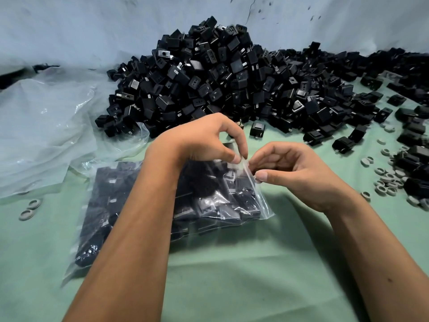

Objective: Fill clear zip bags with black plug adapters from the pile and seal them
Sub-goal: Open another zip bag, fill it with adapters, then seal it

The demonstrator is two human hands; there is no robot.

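Both hands pinch the bag [209, 205] mouth: left hand [209, 140] above, right hand [290, 173] just beside it. The bag lies full of adapters below the grip, the pile [220, 77] beyond. Plastic bunched between the fingertips could leave the zip partly unsealed.

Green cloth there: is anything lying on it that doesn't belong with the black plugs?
Yes: small grey rings lie scattered on the green cloth, at its right beside stray plug adapters, and two at the left edge.

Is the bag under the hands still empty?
No, the clear zip bag is packed with black plug adapters.
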